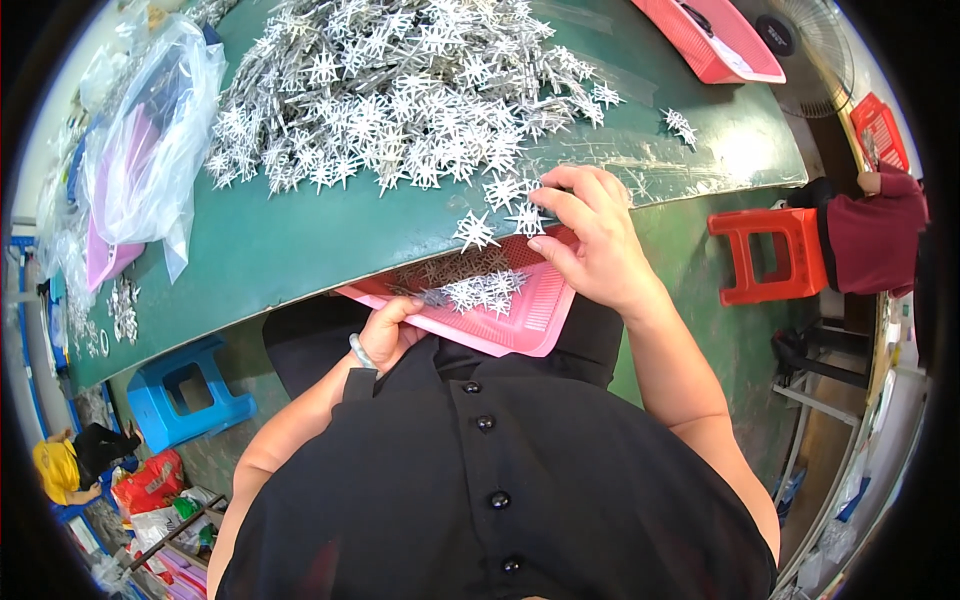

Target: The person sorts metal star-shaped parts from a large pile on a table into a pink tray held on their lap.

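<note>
A pink plastic basket (545,318) rests tilted on my lap, partly under the table edge. Several silver star-shaped metal pieces (485,291) lie inside it. My left hand (388,335) is closed on the basket's left rim, thumb on top. At the table's near edge, my right hand (597,240) curls its thumb and fingers about a silver star-shaped piece (526,219), with the fingertips at its sides. Another loose star piece (476,231) lies just left of it. Beyond both hands, a large heap of the same pieces (400,90) covers the table.
The green table (300,245) carries clear plastic bags (165,130) at left and another pink basket (715,45) at far right. A small cluster of stars (679,127) lies apart. A blue stool (190,392) and red stool (770,255) stand on the floor; people sit either side.
</note>
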`<state>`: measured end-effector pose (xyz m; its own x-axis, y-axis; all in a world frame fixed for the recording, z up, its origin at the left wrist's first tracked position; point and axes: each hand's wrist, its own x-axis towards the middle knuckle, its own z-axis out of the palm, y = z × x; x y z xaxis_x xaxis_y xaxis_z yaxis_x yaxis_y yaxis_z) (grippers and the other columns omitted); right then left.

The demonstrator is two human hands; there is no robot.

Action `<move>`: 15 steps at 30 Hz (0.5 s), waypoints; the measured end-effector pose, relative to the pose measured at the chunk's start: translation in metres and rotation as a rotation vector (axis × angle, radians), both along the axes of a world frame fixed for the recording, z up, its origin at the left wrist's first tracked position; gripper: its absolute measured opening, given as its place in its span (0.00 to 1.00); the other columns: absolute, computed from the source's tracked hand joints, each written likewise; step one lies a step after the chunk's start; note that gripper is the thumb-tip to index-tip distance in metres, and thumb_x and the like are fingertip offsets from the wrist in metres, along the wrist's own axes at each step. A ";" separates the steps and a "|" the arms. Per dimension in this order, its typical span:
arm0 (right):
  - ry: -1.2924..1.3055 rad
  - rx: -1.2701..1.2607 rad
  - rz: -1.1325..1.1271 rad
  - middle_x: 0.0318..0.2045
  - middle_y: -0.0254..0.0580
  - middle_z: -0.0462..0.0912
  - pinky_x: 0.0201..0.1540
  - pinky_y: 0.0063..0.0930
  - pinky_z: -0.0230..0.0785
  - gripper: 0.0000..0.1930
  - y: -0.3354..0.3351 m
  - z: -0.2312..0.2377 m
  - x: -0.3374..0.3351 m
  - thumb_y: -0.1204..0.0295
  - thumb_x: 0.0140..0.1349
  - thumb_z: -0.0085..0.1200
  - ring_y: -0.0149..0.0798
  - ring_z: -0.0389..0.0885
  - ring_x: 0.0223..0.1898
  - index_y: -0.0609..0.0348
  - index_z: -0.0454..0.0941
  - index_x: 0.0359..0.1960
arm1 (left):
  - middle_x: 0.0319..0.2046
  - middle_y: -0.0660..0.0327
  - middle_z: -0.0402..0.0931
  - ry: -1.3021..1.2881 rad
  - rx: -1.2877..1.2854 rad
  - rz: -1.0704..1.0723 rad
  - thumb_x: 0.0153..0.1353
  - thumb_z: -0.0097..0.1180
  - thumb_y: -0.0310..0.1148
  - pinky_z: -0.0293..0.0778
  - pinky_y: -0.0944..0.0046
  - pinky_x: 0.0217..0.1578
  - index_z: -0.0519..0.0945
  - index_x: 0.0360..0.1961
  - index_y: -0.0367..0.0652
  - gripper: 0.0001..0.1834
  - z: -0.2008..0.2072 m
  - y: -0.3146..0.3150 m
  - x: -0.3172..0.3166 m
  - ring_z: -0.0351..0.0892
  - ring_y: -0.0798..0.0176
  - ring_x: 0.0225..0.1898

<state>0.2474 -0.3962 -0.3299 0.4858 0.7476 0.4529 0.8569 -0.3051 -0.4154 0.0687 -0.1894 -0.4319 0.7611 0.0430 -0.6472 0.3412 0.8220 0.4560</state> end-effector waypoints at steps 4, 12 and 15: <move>0.057 0.136 -0.112 0.41 0.41 0.71 0.50 0.40 0.56 0.21 0.001 -0.004 0.001 0.69 0.39 0.64 0.47 0.68 0.45 0.59 0.72 0.38 | 0.45 0.54 0.71 -0.019 -0.012 0.005 0.50 0.48 0.24 0.66 0.57 0.53 0.65 0.51 0.34 0.24 -0.002 0.000 0.000 0.72 0.57 0.47; -0.039 0.016 -0.247 0.42 0.42 0.73 0.49 0.36 0.55 0.21 0.004 -0.004 0.000 0.65 0.41 0.63 0.45 0.67 0.45 0.61 0.74 0.37 | 0.46 0.53 0.71 -0.003 -0.051 -0.012 0.51 0.48 0.25 0.66 0.56 0.54 0.65 0.52 0.34 0.24 0.000 0.001 -0.001 0.72 0.57 0.48; -0.039 0.023 -0.247 0.42 0.40 0.73 0.50 0.36 0.53 0.20 0.004 -0.006 0.000 0.65 0.40 0.63 0.44 0.67 0.46 0.59 0.74 0.35 | 0.46 0.53 0.71 -0.002 -0.046 -0.003 0.51 0.48 0.25 0.66 0.56 0.54 0.65 0.51 0.34 0.23 0.001 0.001 -0.002 0.72 0.57 0.48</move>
<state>0.2473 -0.3922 -0.3357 0.6346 0.5977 0.4899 0.7728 -0.4985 -0.3929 0.0669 -0.1885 -0.4309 0.7628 0.0110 -0.6466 0.3425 0.8412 0.4184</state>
